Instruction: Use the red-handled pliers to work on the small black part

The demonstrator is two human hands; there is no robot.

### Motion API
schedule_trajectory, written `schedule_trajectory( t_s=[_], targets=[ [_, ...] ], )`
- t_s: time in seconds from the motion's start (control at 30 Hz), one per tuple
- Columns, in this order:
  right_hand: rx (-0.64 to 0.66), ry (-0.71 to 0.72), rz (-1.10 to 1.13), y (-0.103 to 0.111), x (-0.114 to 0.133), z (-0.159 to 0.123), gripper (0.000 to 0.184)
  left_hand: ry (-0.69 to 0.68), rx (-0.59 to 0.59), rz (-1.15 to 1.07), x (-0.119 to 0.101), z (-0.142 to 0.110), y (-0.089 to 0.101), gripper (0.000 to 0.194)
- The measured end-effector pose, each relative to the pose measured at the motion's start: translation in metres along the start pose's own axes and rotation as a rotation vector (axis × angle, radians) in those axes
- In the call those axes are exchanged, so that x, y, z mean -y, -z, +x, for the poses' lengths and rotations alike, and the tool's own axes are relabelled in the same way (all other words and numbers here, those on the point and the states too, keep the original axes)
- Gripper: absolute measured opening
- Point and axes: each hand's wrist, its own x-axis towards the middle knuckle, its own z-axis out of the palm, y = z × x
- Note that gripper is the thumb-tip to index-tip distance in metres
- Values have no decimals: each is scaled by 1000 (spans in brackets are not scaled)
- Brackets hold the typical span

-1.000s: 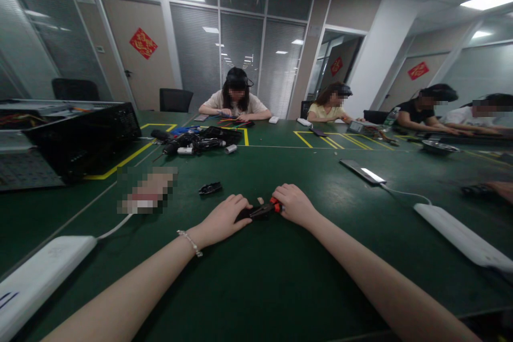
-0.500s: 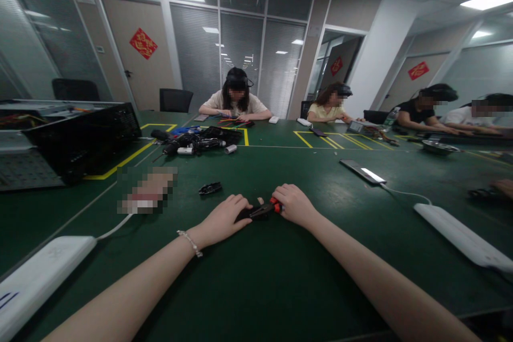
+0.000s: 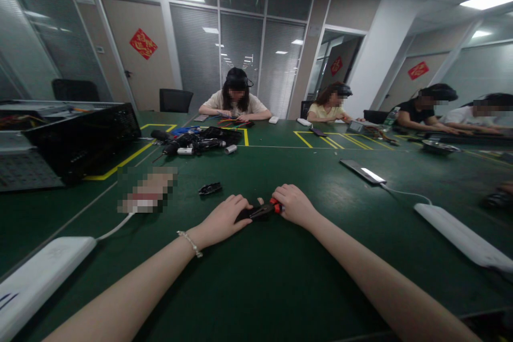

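My right hand is closed around the red handles of a pair of pliers, whose dark jaws point left. Between thumb and fingers, my left hand grips a small black part. The plier tips meet this part beside my left fingertips; whether they are clamped on it I cannot tell. Just behind the pliers lies a small pale scrap. Farther back, left of centre, another black piece rests on the green table.
A black computer case stands at the left. Behind my hands is a pile of cables and tools. White power banks with cables lie on both sides, a phone at right. Several people sit around the table.
My hands and the pliers hold almost the same position. At the far right edge, another person's hand and the dark object by it have shifted slightly.
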Motion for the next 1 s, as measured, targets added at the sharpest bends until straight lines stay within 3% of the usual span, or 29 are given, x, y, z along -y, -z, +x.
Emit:
schedule_trajectory(
  t_s=[1.0],
  targets=[
    [2, -15, 7, 0, -1, 0, 19, -15, -18, 4, 4, 1, -3, 24]
  ],
)
